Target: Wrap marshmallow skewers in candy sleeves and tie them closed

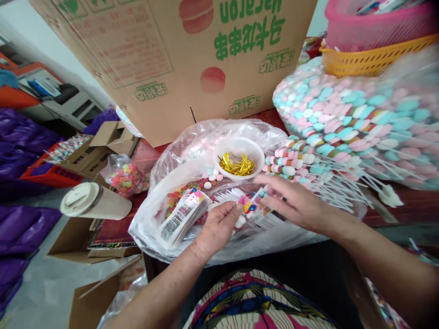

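Note:
My left hand (pixel 216 227) is closed on a small clear printed wrapper (pixel 252 206), pinching it near its lower end. My right hand (pixel 294 202) grips the same wrapper from the right, fingers curled over it. Both hands hover above a crumpled clear plastic sheet (pixel 164 214). A stack of printed wrappers with barcodes (pixel 183 214) lies just left of my left hand. A white bowl (pixel 253 148) of gold twist ties (pixel 237 164) sits behind the hands. Pastel candy skewers (pixel 291 160) with white sticks lie to the right.
A big cardboard box (pixel 178 59) stands behind. A large clear bag of pastel candy (pixel 360 114) fills the right, with yellow (pixel 370 57) and pink baskets (pixel 373 25) above. A paper cup with lid (pixel 92 202), a bag of ring candy (pixel 127 177) and open cartons (pixel 103 151) sit left.

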The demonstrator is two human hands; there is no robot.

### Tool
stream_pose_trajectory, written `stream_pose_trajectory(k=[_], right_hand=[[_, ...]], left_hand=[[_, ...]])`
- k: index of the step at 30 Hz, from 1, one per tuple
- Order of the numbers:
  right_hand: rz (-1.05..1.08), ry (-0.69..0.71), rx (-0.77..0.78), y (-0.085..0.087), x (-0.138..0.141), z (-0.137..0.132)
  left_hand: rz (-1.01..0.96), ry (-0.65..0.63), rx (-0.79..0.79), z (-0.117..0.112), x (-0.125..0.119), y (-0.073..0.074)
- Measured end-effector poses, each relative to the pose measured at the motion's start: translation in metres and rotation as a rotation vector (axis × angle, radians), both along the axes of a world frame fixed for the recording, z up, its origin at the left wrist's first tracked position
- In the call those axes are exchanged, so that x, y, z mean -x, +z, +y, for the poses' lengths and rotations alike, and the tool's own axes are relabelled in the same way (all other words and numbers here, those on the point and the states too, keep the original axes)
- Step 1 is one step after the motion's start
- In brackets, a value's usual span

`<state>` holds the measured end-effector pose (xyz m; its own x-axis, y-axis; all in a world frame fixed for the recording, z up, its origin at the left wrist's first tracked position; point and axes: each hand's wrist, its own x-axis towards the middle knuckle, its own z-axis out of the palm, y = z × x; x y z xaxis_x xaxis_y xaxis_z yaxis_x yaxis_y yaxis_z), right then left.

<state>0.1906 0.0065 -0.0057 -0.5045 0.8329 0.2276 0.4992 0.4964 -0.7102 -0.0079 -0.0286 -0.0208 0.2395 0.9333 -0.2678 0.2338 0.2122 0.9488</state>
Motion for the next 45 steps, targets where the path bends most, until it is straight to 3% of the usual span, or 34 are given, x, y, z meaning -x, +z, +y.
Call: stream_pose_trajectory(k=[2, 5, 7, 10, 12, 14, 17, 19, 22, 24, 26, 27, 30, 33, 35, 37, 39, 40, 42, 45], right_hand=[[0.148, -0.106, 0.287, -0.007, 0.009, -0.010], [0.287, -0.101, 0.604, -0.023, 0.035, -0.029], [0.413, -0.166, 0.670, -0.033, 0.052, -0.039], [0.504, -0.226, 0.634, -0.039, 0.065, -0.042], [0.362, -0.182, 0.458, -0.037, 0.062, -0.037], [0.122, -0.115, 0.133, -0.029, 0.055, -0.027], [-0.106, -0.150, -0.421, -0.012, 0.045, -0.011], [-0.199, -0.078, -0.664, -0.003, 0.043, -0.005], [-0.415, 0.297, -0.857, 0.001, 0.046, -0.004], [-0.545, 0.449, -0.865, -0.004, 0.048, -0.008], [-0.610, 0.489, -0.721, -0.012, 0.048, -0.014], [-0.586, 0.480, -0.563, -0.016, 0.048, -0.017], [-0.398, 0.384, 0.016, -0.023, 0.049, -0.027], [-0.292, 0.343, 0.352, -0.014, 0.050, -0.023], [-0.254, 0.353, 0.502, 0.000, 0.051, -0.003], [-0.248, 0.262, 0.493, 0.014, 0.052, 0.032], [-0.347, -0.015, 0.149, 0.018, 0.056, 0.073], [-0.475, -0.077, 0.056, 0.016, 0.059, 0.094], [-0.562, -0.127, 0.046, 0.002, 0.068, 0.128], [-0.596, -0.150, 0.102, -0.024, 0.079, 0.156]], left_hand=[[0.075, 0.019, -0.094, -0.003, 0.001, 0.000], [0.243, -0.006, -0.224, -0.010, 0.001, -0.001], [0.184, -0.057, -0.203, -0.014, 0.001, -0.001], [-0.001, -0.112, -0.083, -0.014, 0.006, 0.001], [-0.072, -0.134, 0.017, -0.009, 0.012, 0.005], [-0.110, -0.196, 0.107, -0.002, 0.018, 0.008], [-0.034, -0.239, 0.205, 0.008, 0.027, 0.013], [0.056, -0.239, 0.252, 0.012, 0.032, 0.013], [0.104, -0.386, 0.236, 0.016, 0.036, 0.013], [0.087, -0.531, 0.202, 0.015, 0.037, 0.012], [0.155, -0.590, 0.098, 0.011, 0.036, 0.011], [0.258, -0.578, -0.009, 0.008, 0.035, 0.010], [0.672, -0.536, -0.494, -0.001, 0.034, 0.008], [0.807, -0.561, -0.861, -0.007, 0.038, 0.005], [0.717, -0.460, -0.899, -0.009, 0.042, 0.003], [0.528, -0.205, -0.727, -0.008, 0.044, 0.000], [0.275, 0.105, -0.398, -0.005, 0.042, -0.004], [0.144, 0.228, -0.221, -0.003, 0.041, -0.005], [-0.086, 0.399, 0.056, -0.001, 0.038, -0.008], [-0.319, 0.535, 0.240, 0.002, 0.035, -0.010]])
